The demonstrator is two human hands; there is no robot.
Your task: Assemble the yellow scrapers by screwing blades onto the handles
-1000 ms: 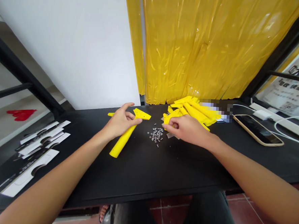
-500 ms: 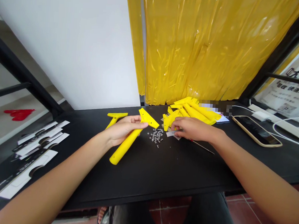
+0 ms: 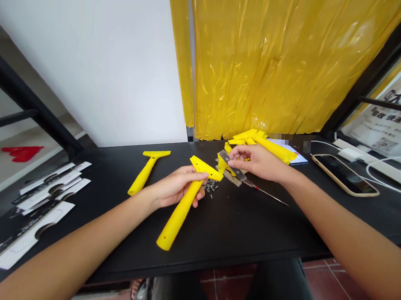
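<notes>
My left hand [image 3: 176, 187] is closed round a yellow T-shaped scraper handle [image 3: 177, 219], near its wide head. Two small holes show in that head, which points toward the right. In my right hand [image 3: 256, 161] a flat metal plate [image 3: 232, 165] with holes is pinched between thumb and fingers, raised over the table. Below it lie more flat plates [image 3: 233, 177]. Small screws and nuts [image 3: 211, 188] lie in a heap, partly covered by the left hand and the handle head. Beneath the right hand a screwdriver [image 3: 267, 195] rests, its grip hidden.
A second yellow handle [image 3: 145, 171] lies left of my left hand. More yellow handles [image 3: 271, 147] are piled behind the right hand. Farther right are a phone [image 3: 346, 175] and a white power strip with cables [image 3: 389, 169]. Flat black-and-white cards [image 3: 34, 235] are stacked at left.
My right hand has lifted the metal plate off the table and tilted it. The left hand has brought the yellow handle nearer to me and rightward, over part of the screw heap.
</notes>
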